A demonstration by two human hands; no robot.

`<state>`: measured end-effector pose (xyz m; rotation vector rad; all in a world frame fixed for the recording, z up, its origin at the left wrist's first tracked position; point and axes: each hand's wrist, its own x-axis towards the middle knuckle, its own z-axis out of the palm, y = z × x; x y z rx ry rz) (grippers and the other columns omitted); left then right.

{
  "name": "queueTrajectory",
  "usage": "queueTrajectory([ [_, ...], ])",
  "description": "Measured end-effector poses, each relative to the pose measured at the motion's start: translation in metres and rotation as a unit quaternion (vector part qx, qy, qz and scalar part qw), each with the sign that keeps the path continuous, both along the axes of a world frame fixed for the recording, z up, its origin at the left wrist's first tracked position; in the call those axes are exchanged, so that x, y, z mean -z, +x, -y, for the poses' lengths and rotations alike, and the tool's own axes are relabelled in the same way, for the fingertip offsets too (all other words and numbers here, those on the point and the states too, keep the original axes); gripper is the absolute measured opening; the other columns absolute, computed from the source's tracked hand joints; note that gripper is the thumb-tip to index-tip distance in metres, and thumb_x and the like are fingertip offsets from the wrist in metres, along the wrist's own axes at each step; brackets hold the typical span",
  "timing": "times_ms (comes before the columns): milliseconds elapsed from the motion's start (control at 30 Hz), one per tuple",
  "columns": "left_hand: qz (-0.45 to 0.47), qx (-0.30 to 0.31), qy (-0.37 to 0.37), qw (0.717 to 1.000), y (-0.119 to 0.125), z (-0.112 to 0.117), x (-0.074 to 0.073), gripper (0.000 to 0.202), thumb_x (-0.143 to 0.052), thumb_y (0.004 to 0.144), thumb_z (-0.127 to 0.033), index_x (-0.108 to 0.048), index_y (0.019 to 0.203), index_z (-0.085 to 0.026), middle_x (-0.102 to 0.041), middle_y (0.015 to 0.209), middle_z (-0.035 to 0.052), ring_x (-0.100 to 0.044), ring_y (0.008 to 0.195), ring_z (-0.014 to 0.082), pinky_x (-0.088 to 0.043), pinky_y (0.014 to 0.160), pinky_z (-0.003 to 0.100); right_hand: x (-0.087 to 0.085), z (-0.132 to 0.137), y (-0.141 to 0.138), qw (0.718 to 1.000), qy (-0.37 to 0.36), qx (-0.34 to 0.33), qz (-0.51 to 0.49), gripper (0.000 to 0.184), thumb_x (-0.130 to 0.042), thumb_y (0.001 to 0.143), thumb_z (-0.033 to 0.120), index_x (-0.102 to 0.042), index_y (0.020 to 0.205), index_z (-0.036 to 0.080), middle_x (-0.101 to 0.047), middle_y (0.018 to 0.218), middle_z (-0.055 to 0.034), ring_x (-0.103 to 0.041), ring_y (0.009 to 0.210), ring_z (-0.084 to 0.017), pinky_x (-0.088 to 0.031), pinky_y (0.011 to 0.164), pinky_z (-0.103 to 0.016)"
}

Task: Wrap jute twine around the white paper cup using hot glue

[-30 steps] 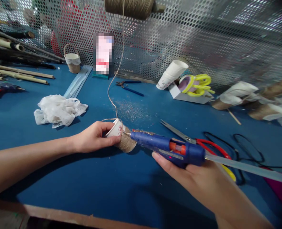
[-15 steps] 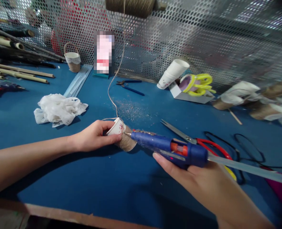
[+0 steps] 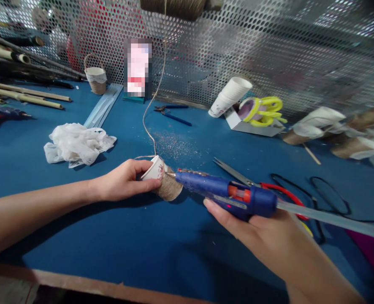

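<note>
My left hand is closed on a paper cup that lies tilted, its white rim toward my fingers. Brown twine is wound round the cup's lower part, while the printed white upper part stays bare. From the cup, a loose length of twine runs up to a spool at the top of the view. My right hand grips a blue glue gun with a clear glue stick jutting from its back. The nozzle is at the edge of the wound twine; whether it touches is too fine to tell.
Red-handled scissors and a black cord lie to the right. Farther back are pliers, stacked paper cups and a white box. White lace, glue sticks and a small twine basket stand left.
The glue gun has shifted slightly right, its nozzle still by the upper edge of the twine. My left hand and the cup have hardly moved.
</note>
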<state>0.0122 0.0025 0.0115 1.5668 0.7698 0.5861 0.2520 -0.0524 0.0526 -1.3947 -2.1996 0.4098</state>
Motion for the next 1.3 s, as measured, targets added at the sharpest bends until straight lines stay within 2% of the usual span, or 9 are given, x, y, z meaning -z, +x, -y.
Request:
queueTrajectory([
  [167,-0.012,-0.001,0.013,1.0,0.0,0.0,-0.001,0.024,-0.051,0.08,-0.027,-0.058,0.093,-0.008,-0.06,0.082,0.0046,-0.055,0.072,0.0139,-0.045,0.066,0.024,-0.005,0.001,-0.004,0.999,-0.026,0.016,-0.011,0.005,-0.057,0.077,0.029,-0.057,0.072,0.027,-0.065,0.062,0.0039,-0.062,0.052,-0.016,-0.051,0.051,-0.027],
  [333,-0.019,0.004,0.016,1.0,-0.001,0.0,-0.002,0.021,-0.051,0.08,-0.028,-0.056,0.089,-0.009,-0.061,0.087,0.006,-0.056,0.076,0.0153,-0.046,0.07,0.027,-0.01,0.004,-0.011,0.998,-0.033,0.049,-0.032,0.016,-0.052,0.079,0.035,-0.057,0.066,0.026,-0.064,0.057,0.004,-0.061,0.047,-0.016,-0.05,0.047,-0.026],
  [433,-0.014,0.007,0.015,1.0,-0.001,0.0,-0.002,0.02,-0.051,0.08,-0.027,-0.056,0.089,-0.01,-0.061,0.088,0.0065,-0.057,0.078,0.0159,-0.047,0.072,0.028,-0.01,0.004,-0.01,0.999,-0.032,0.028,-0.018,0.016,-0.053,0.079,0.033,-0.056,0.065,0.026,-0.062,0.054,0.0041,-0.06,0.046,-0.015,-0.05,0.046,-0.026],
  [633,-0.019,0.012,0.035,0.999,-0.001,0.0,-0.001,0.02,-0.051,0.08,-0.027,-0.055,0.088,-0.009,-0.06,0.084,0.0068,-0.057,0.078,0.0174,-0.047,0.073,0.03,-0.007,0.002,-0.002,1.0,-0.026,0.004,0.008,0.009,-0.055,0.078,0.03,-0.061,0.075,0.025,-0.069,0.069,0.0024,-0.065,0.058,-0.017,-0.052,0.053,-0.027],
  [800,-0.023,0.017,0.047,0.998,-0.003,-0.001,0.0,0.019,-0.05,0.08,-0.027,-0.055,0.085,-0.009,-0.06,0.085,0.0067,-0.056,0.074,0.0151,-0.046,0.07,0.028,-0.004,0.001,0.001,0.999,-0.015,0.024,0.033,0.019,-0.054,0.08,0.036,-0.064,0.07,0.024,-0.069,0.066,0.0016,-0.065,0.058,-0.018,-0.053,0.059,-0.031],
  [1067,-0.021,0.024,0.077,0.997,-0.003,0.0,0.0,0.02,-0.05,0.081,-0.025,-0.056,0.091,-0.009,-0.058,0.083,0.0047,-0.054,0.075,0.0137,-0.045,0.069,0.025,0.001,-0.001,0.007,0.997,-0.003,0.028,0.07,0.035,-0.05,0.082,0.041,-0.062,0.054,0.023,-0.065,0.055,0.0001,-0.06,0.047,-0.016,-0.051,0.052,-0.031],
  [1200,-0.028,0.024,0.07,0.997,-0.003,0.0,0.001,0.023,-0.05,0.081,-0.026,-0.056,0.093,-0.008,-0.058,0.083,0.0053,-0.053,0.074,0.0139,-0.045,0.069,0.026,0.001,0.002,0.004,0.997,-0.026,0.057,0.034,0.028,-0.054,0.08,0.043,-0.063,0.062,0.024,-0.062,0.051,0.0031,-0.059,0.046,-0.016,-0.052,0.056,-0.031],
  [1300,-0.031,0.025,0.06,0.997,-0.003,-0.001,0.001,0.023,-0.049,0.081,-0.027,-0.056,0.092,-0.008,-0.058,0.083,0.0053,-0.053,0.073,0.0142,-0.045,0.069,0.026,-0.003,0.004,0.0,0.998,-0.051,0.041,0.015,0.019,-0.055,0.079,0.039,-0.064,0.07,0.024,-0.067,0.061,0.0034,-0.063,0.054,-0.016,-0.052,0.057,-0.029],
])
